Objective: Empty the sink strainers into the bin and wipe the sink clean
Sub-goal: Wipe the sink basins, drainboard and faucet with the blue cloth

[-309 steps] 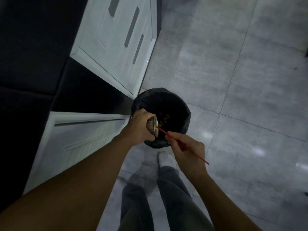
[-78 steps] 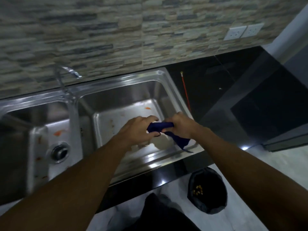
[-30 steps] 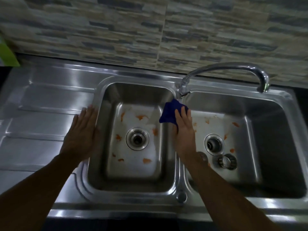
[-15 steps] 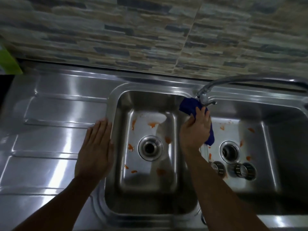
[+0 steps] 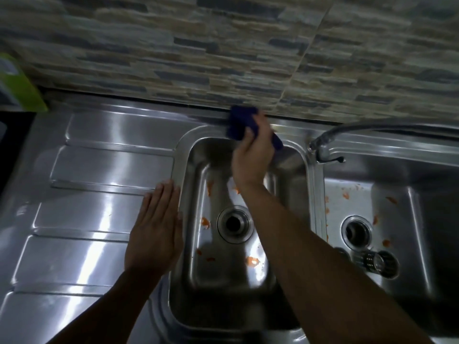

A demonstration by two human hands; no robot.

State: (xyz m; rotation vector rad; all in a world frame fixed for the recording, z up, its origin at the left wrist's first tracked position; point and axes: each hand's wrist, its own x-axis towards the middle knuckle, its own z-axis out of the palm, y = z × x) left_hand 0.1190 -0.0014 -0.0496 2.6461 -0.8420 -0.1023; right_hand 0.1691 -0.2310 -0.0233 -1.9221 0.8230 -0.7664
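Note:
A steel double sink fills the view. My right hand grips a dark blue cloth and presses it on the back rim of the left basin, close to the wall. My left hand lies flat, fingers together, on the draining board beside that basin's left edge. Orange food scraps dot the floors of both basins. Two strainer baskets lie loose in the right basin, next to its open drain.
The tap stands on the back rim between the basins, its spout reaching right. A stone-pattern tiled wall rises directly behind the sink. A green object sits at the far left by the wall.
My right hand has carried the blue cloth from the divider near the tap up to the back rim of the left basin. My left hand stays flat on the draining board.

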